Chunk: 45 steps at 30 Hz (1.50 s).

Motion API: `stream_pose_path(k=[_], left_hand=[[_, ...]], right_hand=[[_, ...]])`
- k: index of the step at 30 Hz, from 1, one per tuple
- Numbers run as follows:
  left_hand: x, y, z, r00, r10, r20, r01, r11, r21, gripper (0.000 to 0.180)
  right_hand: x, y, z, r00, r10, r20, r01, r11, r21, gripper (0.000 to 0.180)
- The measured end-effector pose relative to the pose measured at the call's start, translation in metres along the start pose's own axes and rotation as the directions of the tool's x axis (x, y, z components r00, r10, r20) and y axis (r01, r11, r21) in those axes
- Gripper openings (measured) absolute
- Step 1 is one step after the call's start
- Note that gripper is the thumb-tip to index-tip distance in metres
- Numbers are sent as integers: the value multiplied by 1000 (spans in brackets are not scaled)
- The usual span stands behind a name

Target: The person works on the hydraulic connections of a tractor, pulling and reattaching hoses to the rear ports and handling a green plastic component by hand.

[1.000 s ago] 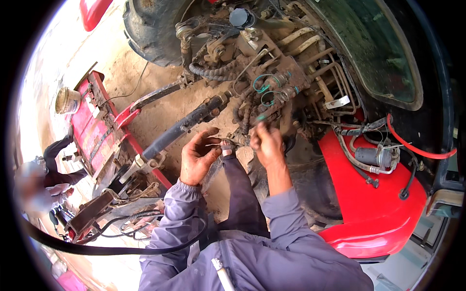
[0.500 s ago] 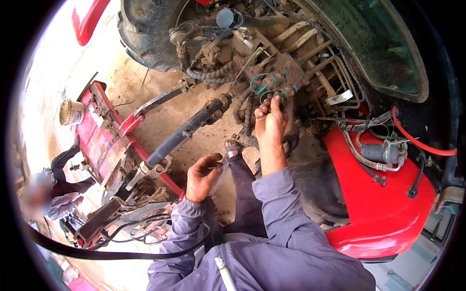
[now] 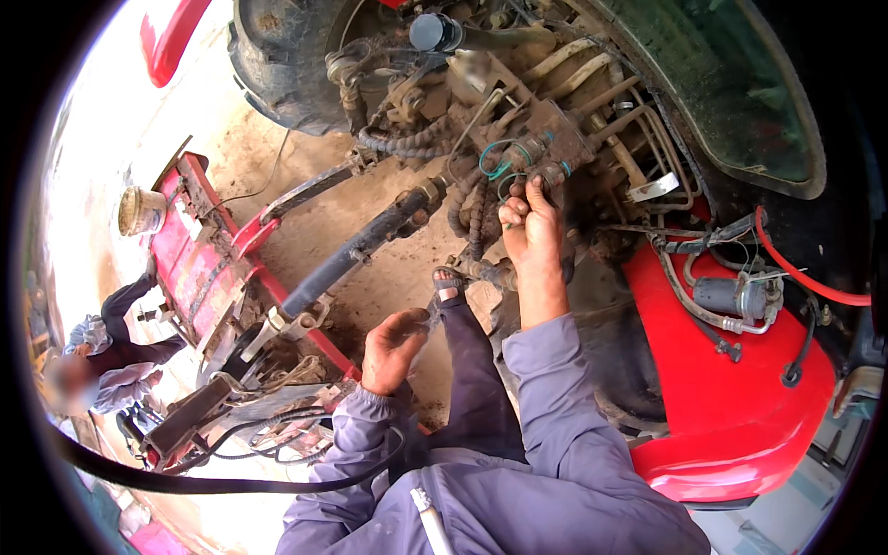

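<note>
My right hand (image 3: 534,225) reaches up to the dirt-caked rear of a tractor. Its thumb and fingers are closed on a hydraulic coupling (image 3: 555,173), partly hidden behind the fingertips. Thin teal loops (image 3: 495,159) hang around this coupling and the one beside it. Below them, ribbed hoses (image 3: 474,217) run down to the left of my hand. My left hand (image 3: 388,353) is held lower, in front of my body, touching no part of the machine. Its fingers are curled toward the thumb; what they hold, if anything, cannot be made out.
A thick black cylindrical bar (image 3: 361,252) slopes from the tractor to a red implement (image 3: 190,264) carrying a dirty bucket (image 3: 141,211). A red fender (image 3: 731,370) lies to the right, a large tyre (image 3: 282,69) at the upper left. Another person (image 3: 120,356) is at the far left.
The view has shifted slightly. My right hand stays at the coupling, its fingers slightly repositioned. My left hand stays low, its fingers a little closer together.
</note>
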State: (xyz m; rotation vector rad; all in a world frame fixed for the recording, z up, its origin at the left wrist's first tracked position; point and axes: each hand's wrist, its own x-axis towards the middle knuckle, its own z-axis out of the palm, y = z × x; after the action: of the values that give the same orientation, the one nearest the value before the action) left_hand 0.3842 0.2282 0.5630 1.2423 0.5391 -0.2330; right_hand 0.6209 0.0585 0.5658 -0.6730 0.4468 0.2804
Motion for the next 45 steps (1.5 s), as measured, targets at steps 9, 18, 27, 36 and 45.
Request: stream_pose_path(k=[9, 18, 27, 36, 45], left_hand=[[-10, -12, 2, 1000, -18, 2, 18, 1000, 18, 33], [-9, -13, 10, 994, -5, -105, 9, 999, 43, 29], [-28, -24, -61, 971, 32, -236, -21, 999, 46, 33], [-124, -54, -185, 694, 1, -720, 192, 964, 186, 19], [-162, -49, -237, 617, 308, -724, -211, 951, 225, 27]], right_hand=[[1, 6, 4, 990, -87, -115, 72, 989, -129, 18], [5, -16, -15, 999, -4, 33, 8, 991, -132, 19], [-82, 82, -60, 948, 312, -58, -311, 873, -375, 25], [-112, 234, -33, 872, 326, 365, 428, -147, -892, 37], [-133, 183, 5, 902, 151, 404, 403, 39, -914, 30]])
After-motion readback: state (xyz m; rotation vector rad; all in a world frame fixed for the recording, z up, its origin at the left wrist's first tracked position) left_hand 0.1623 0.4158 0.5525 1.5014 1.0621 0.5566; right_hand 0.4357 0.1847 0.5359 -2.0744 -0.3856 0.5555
